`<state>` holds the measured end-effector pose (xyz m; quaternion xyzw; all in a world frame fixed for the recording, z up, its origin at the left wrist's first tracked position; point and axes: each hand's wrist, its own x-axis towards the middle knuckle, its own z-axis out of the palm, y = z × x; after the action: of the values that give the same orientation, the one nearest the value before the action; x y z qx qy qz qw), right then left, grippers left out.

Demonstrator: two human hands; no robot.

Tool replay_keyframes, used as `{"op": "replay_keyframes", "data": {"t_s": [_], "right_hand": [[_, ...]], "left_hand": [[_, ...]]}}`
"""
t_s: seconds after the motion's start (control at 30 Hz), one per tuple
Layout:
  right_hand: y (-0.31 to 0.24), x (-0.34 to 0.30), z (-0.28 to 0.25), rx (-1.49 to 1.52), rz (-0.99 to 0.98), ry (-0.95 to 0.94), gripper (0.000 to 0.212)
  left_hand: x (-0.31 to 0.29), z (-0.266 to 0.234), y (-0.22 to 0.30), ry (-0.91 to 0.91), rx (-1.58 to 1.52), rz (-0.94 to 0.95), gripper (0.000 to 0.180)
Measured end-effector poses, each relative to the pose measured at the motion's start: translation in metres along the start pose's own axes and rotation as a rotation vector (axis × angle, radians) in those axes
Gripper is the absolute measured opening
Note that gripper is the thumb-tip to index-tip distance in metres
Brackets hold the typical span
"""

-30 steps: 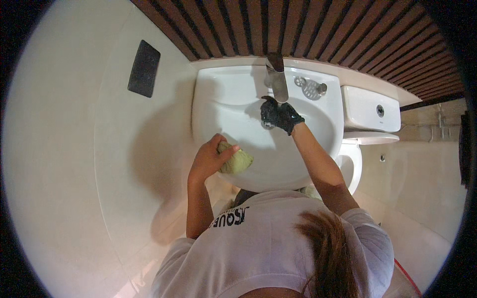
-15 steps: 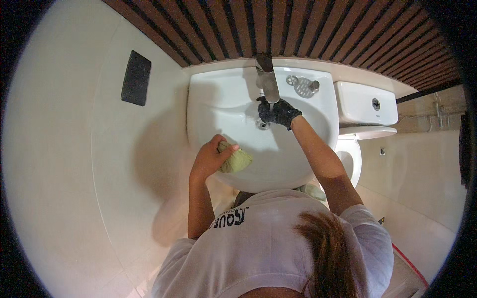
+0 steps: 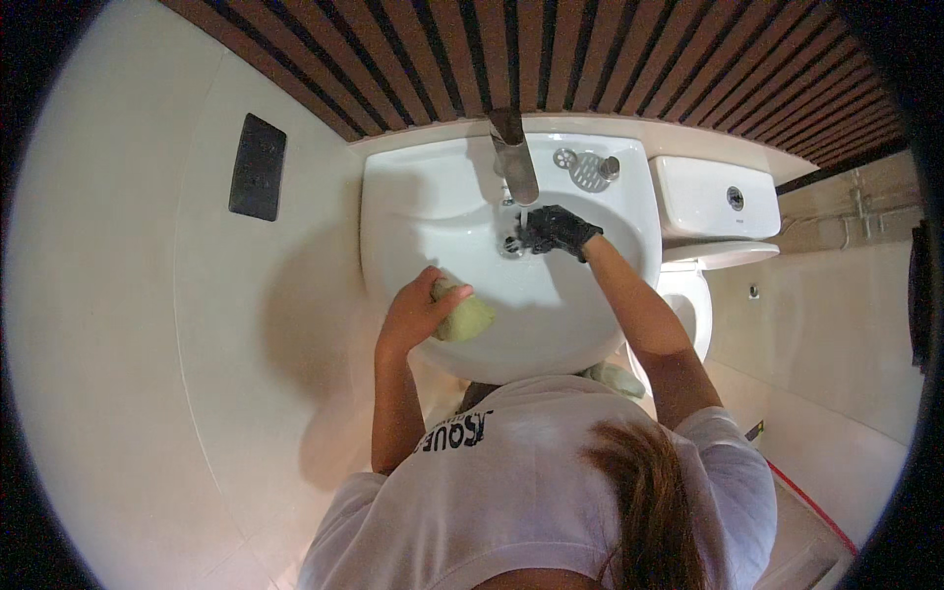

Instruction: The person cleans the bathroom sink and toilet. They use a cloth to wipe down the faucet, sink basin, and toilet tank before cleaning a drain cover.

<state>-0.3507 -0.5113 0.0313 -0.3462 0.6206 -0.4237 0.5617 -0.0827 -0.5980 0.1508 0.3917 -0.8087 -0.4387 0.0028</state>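
Over the front left rim of the white washbasin (image 3: pixel 393 221), my bare left hand (image 3: pixel 418 307) grips a bunched, pale green cloth (image 3: pixel 464 319). Its thumb lies across the top of the cloth. My right hand (image 3: pixel 559 231) wears a black glove and reaches into the bowl just below the metal tap (image 3: pixel 515 169). Water runs from the spout beside the glove's fingers. They point left, partly spread, with nothing visible in them. Close to the fingertips is the round drain (image 3: pixel 510 246).
A perforated metal tray (image 3: pixel 588 169) with a small metal cylinder (image 3: pixel 610 167) sits on the basin's back right ledge. The toilet (image 3: pixel 716 197) stands to the right. A black wall plate (image 3: pixel 259 167) is on the left wall, and brown slats (image 3: pixel 560 54) line the back.
My gloved right hand has shifted from directly under the spout down and slightly right, nearer the drain's level. My left hand keeps its grip on the cloth. The view has shifted slightly.
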Motion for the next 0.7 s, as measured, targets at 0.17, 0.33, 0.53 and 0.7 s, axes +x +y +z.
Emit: {"op": "replay_keyframes", "data": {"t_s": [0.17,0.33,0.53,0.7], "right_hand": [[-0.003,0.019,0.001,0.253,-0.137,-0.155,0.013],[-0.027,-0.005,-0.042,-0.154,-0.242,-0.167,0.012],[-0.02,-0.014,-0.044,-0.061,0.175,0.103,0.026],[-0.022,0.001,-0.002,-0.617,-0.298,0.066,0.028]], "left_hand": [[0.006,-0.001,0.007,-0.073,-0.008,-0.02,0.052],[0.001,0.001,-0.006,-0.026,0.059,-0.037,0.052],[-0.003,0.002,-0.008,-0.06,0.034,-0.071,0.051],[0.004,0.003,0.003,-0.076,0.02,-0.014,0.051]]}}
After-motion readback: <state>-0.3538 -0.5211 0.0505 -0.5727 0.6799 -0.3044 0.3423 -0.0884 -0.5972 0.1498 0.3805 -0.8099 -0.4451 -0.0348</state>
